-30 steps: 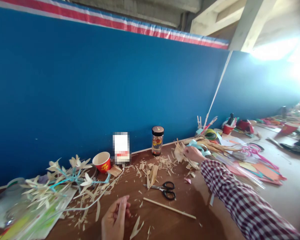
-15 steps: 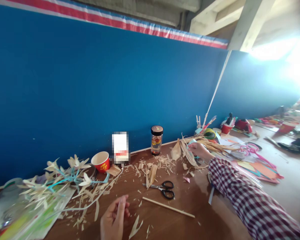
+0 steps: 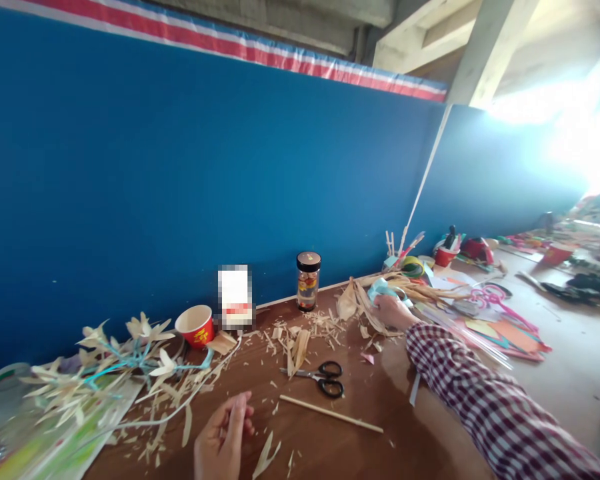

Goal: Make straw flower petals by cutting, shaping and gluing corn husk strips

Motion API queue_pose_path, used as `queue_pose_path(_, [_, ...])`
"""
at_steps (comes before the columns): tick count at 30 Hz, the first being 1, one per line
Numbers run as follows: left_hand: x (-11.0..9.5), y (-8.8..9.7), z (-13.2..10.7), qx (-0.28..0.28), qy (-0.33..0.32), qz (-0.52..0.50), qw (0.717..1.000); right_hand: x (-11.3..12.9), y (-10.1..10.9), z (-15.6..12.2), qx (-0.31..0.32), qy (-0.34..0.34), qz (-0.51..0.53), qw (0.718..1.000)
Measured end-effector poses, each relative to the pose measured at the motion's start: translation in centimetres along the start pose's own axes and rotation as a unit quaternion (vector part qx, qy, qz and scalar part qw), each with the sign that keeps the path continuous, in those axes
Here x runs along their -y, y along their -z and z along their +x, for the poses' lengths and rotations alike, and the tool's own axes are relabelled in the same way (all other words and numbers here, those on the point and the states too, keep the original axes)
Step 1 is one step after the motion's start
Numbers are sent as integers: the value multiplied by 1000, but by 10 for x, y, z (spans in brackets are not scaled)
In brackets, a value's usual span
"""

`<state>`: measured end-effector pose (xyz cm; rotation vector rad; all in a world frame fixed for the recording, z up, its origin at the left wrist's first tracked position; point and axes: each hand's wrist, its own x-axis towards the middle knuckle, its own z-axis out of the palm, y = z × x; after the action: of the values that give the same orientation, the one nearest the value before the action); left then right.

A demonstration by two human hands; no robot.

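My right hand (image 3: 393, 312), in a checked sleeve, reaches to the back of the table. Its fingers are closed on a light blue roll of tape (image 3: 379, 289), beside dry corn husks (image 3: 349, 303). My left hand (image 3: 223, 433) is held low at the front with its fingers curled and thumb against them, and nothing shows in it. Black-handled scissors (image 3: 331, 379) and a thin wooden stick (image 3: 331, 414) lie between the hands. Husk flowers on blue-wrapped stems (image 3: 140, 350) rest at the left.
A red paper cup (image 3: 196, 327) and a lidded jar (image 3: 309, 281) stand along the blue partition (image 3: 190, 167). Husk scraps (image 3: 325, 330) are scattered over the brown table. A white cable (image 3: 180, 405) crosses the left side. Coloured paper (image 3: 510, 340) and pink scissors (image 3: 500, 303) lie right.
My right hand has closed on the light blue roll, which now shows more plainly above the husks. My left hand keeps its curled pose. The view has shifted slightly.
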<state>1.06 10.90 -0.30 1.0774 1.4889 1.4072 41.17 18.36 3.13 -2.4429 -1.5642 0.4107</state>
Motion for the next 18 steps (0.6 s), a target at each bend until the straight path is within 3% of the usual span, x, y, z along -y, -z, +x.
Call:
queue_pose_path(9, [7, 2, 2, 21, 8, -12, 1000, -2, -4, 4, -21, -28, 22, 999])
queue_pose_path(18, [4, 1, 0, 21, 1, -22, 1000, 1, 4, 1, -49, -59, 203, 976])
